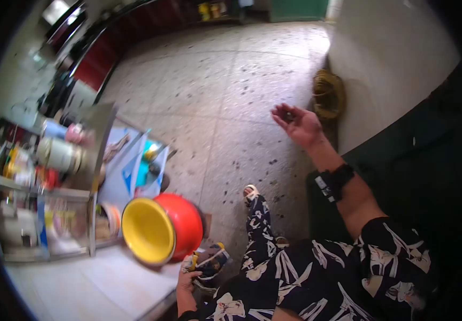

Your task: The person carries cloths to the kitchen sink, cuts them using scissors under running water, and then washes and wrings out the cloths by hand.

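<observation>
Low in the view, my left hand (188, 278) is closed on a dark, patterned, cloth-like bundle (213, 262) with yellow edging; its exact kind is unclear. Just behind that bundle, a round red pot (187, 224) with a yellow inside lies tipped, its mouth facing left. My right hand (300, 127) is held out over the floor, palm up, fingers apart and slightly curled, with nothing clearly visible in it. A black device (335, 183) is strapped around my right wrist.
Left of me stands a metal-framed rack (38, 187) with jars and packets, above a white surface (118, 281). A brown sack-like container (328, 95) rests against the right wall. Red cabinets (97, 59) line the far left, and a dark green panel (402, 160) is at right.
</observation>
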The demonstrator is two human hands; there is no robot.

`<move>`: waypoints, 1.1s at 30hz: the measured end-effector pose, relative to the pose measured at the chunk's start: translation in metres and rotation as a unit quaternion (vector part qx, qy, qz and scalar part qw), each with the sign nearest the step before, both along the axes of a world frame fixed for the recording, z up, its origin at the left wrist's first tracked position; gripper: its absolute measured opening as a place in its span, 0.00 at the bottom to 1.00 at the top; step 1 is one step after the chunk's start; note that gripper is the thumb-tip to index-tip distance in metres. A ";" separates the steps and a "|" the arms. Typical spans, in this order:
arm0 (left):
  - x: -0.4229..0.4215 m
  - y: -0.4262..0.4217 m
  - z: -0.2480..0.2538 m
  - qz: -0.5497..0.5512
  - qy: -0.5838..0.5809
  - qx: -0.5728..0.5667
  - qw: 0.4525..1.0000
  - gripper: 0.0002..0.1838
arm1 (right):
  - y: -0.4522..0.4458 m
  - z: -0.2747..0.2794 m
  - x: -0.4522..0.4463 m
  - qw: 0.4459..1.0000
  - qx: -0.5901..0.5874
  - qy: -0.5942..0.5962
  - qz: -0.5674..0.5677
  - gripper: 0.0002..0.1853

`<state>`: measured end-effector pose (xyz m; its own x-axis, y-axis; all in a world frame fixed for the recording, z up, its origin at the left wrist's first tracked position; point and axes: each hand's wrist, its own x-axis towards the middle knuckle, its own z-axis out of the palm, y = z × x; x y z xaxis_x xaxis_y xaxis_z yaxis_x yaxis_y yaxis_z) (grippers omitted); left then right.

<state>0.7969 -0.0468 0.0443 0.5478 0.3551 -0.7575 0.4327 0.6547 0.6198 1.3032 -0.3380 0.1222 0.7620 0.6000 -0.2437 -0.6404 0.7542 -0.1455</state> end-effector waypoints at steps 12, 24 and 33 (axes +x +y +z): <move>0.441 0.124 0.048 -0.203 -0.088 0.080 0.972 0.47 | -0.013 0.030 0.184 0.983 -0.021 0.001 -0.180 0.21; 0.706 0.211 0.041 -0.166 0.064 -0.017 0.984 0.25 | -0.127 -0.012 0.383 0.922 -0.170 0.223 -0.268 0.10; 0.898 0.239 0.047 -0.193 0.111 -0.010 0.975 0.20 | -0.111 0.025 0.635 0.946 -0.170 0.069 -0.268 0.10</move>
